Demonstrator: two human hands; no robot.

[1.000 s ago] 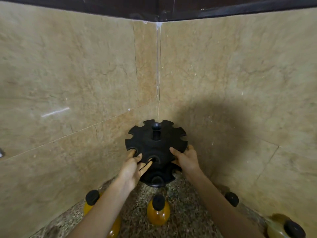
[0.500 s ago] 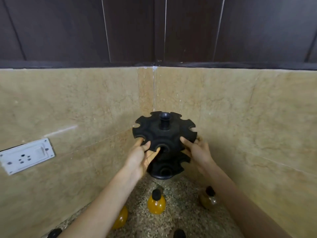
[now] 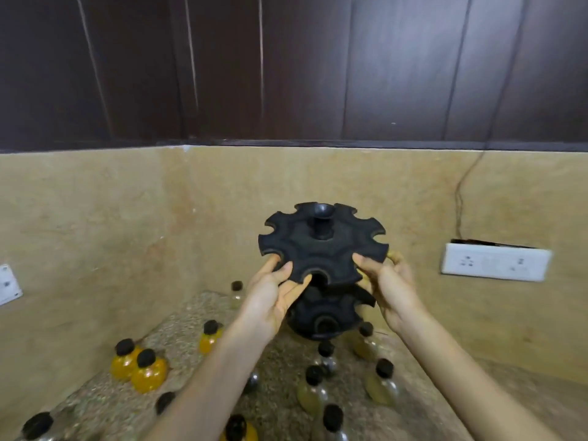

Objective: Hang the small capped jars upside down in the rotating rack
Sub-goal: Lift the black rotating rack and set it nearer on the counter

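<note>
A black two-tier rotating rack (image 3: pixel 321 249) with notched edges and a central post is held up in front of the wall. My left hand (image 3: pixel 270 297) grips the near left edge of its top disc, and my right hand (image 3: pixel 386 284) grips the right edge. All the slots I can see are empty. Several small black-capped jars stand upright on the speckled counter (image 3: pixel 191 316) below. Two with orange contents (image 3: pixel 149 370) sit at the left, one orange jar (image 3: pixel 208 337) is farther back, and olive-filled jars (image 3: pixel 380 381) are at the right.
Beige marble walls meet in a corner behind the rack, with dark wooden cabinets (image 3: pixel 286 68) above. A white socket plate (image 3: pixel 494 262) with a thin cable is on the right wall. Another socket (image 3: pixel 8 283) is at the left edge.
The view has tilted up and turned right. The rack, held in both hands, now sits higher and farther right, off the counter, and more jars and the right socket have come into view.
</note>
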